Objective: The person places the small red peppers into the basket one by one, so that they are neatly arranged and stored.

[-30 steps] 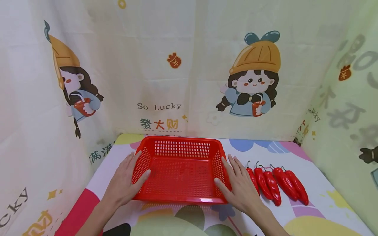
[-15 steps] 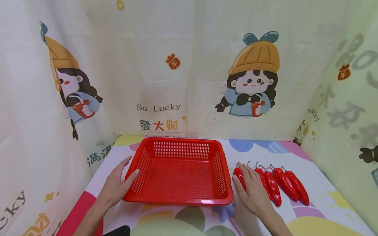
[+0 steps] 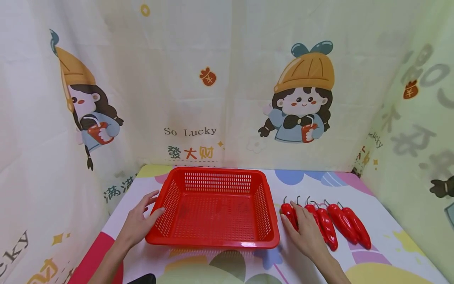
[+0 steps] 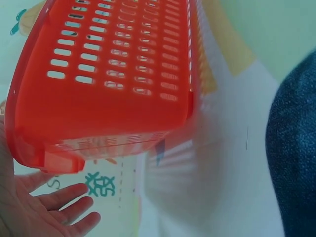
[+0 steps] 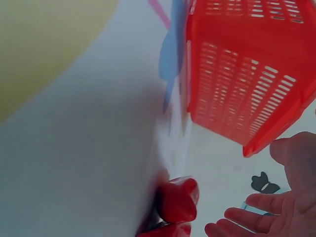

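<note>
A red plastic basket (image 3: 213,244) with slotted walls stands in the middle of the table, its inside bare. My left hand (image 3: 136,225) is at the basket's left side, thumb over the rim; the left wrist view shows its fingers (image 4: 64,200) spread loosely beside the basket wall. To the right of the basket, several shiny red chili peppers (image 3: 328,228) lie in a row, dark stems pointing away. Over the leftmost ones hovers my right hand (image 3: 306,234), partly hiding them, with relaxed fingers. The right wrist view shows its palm (image 5: 291,212) holding nothing, near a pepper (image 5: 177,202).
A colourfully patterned cloth covers the table (image 3: 376,236). Printed curtains (image 3: 241,79) close in the back and both sides. A dark object (image 3: 143,279) shows at the front edge, and dark denim (image 4: 296,148) appears beside the table in the left wrist view.
My right hand has left the basket's right side and moved right over the peppers, uncovering the leftmost one. My left hand has shifted slightly left and down along the basket.
</note>
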Demonstrator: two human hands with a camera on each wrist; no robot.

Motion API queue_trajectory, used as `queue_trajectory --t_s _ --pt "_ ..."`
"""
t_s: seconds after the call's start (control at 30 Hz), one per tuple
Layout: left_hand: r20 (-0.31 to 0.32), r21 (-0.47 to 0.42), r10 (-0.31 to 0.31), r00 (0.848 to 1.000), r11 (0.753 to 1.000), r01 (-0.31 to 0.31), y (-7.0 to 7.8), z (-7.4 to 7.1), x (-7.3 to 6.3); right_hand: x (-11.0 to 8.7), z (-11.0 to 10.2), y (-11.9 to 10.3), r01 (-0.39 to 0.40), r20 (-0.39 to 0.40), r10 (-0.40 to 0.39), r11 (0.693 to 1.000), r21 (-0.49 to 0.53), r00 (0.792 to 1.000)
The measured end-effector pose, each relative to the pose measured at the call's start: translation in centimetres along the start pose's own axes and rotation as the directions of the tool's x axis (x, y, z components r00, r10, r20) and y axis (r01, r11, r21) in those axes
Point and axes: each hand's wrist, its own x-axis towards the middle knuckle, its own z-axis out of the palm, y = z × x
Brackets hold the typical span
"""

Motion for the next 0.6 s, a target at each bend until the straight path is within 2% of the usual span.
queue_trajectory --t_s 0.17,0.37,0.6 --pt "-0.005 -0.032 0.023 1.000 0.999 -0.023 -0.4 0.1 0.2 0.5 0.5 0.5 0.002 0.030 -0.001 1.000 -0.010 1.000" --pt "-0.006 -0.047 0.041 0.999 0.998 -0.041 -0.5 0.2 0.4 1.1 1.1 1.1 0.041 0.010 -0.041 0.999 -0.026 0.999" --pt "-0.043 -0.060 0.082 0.996 0.995 -0.084 -0.8 0.3 1.1 1.6 1.3 1.5 0.061 0.018 -0.061 0.997 -0.040 0.998"
